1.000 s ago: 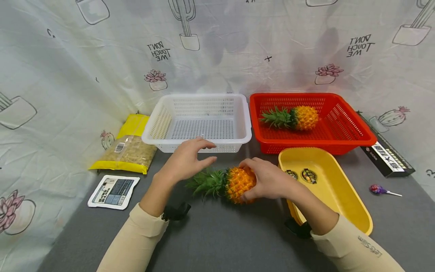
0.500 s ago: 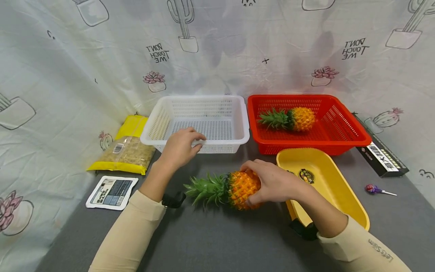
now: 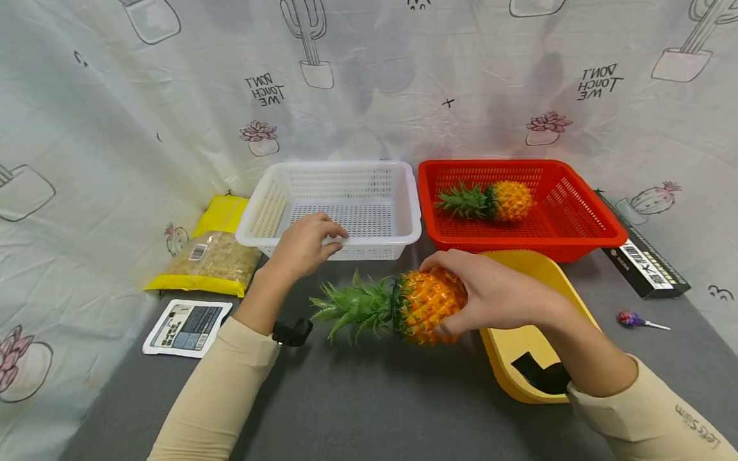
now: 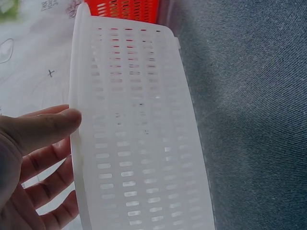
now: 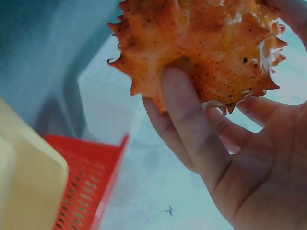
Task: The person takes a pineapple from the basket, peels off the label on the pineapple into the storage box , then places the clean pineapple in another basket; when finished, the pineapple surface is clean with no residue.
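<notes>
My right hand [image 3: 496,294] grips the orange body of a small pineapple [image 3: 432,304] by its base end. The fruit is held level just above the grey table, its green leaves pointing left. In the right wrist view, the thumb presses on the spiky orange skin [image 5: 192,52] and the other fingers curl behind it. My left hand [image 3: 305,246] is at the front rim of a white plastic basket [image 3: 403,240]. Seen from the left wrist, its thumb [image 4: 67,122] lies at the rim's edge, with the other fingers partly hidden on the far side.
A second pineapple [image 3: 510,202] lies in the red basket [image 3: 519,243] at the back right. In front stands a yellow tray [image 3: 501,371], partly under my right arm. A black box [image 3: 646,269] and lollipop [image 3: 631,318] lie right; a grain bag [image 3: 213,259] and white packet [image 3: 187,328] left.
The right hand has raised the pineapple off the table and shifted it slightly right. My left hand has moved from above the leaves up and left to the white basket's rim.
</notes>
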A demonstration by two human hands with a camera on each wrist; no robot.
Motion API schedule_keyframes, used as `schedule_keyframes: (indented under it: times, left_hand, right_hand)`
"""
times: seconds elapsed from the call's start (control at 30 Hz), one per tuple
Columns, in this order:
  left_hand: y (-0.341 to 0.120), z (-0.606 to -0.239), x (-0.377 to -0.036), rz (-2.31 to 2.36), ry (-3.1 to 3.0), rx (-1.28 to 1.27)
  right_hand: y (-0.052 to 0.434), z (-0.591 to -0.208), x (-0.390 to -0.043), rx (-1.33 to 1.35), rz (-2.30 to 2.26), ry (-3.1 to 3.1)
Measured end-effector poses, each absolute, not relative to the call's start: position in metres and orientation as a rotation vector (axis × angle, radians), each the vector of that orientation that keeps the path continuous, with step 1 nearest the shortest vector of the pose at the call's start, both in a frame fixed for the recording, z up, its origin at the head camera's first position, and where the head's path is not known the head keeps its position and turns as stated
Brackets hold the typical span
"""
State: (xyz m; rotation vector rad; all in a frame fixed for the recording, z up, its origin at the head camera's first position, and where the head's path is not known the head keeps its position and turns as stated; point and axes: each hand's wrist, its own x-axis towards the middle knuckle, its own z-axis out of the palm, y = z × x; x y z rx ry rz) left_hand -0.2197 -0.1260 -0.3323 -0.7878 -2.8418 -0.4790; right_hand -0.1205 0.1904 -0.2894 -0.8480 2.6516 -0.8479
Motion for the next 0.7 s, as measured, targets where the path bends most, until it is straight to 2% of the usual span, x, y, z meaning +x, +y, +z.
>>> schedule_keyframes:
  times: [0.33, 0.7]
  left_hand:
    - [-0.127, -0.334, -0.221, -0.471, -2.832, -0.798]
    - [-0.126, -0.336, -0.222, -0.504, -2.838, -0.79]
  right_hand:
    - [0.217, -0.257, -0.127, -0.78, -0.8, 2.703]
    - [0.244, -0.25, -0.136, -0.779, -0.743, 2.792]
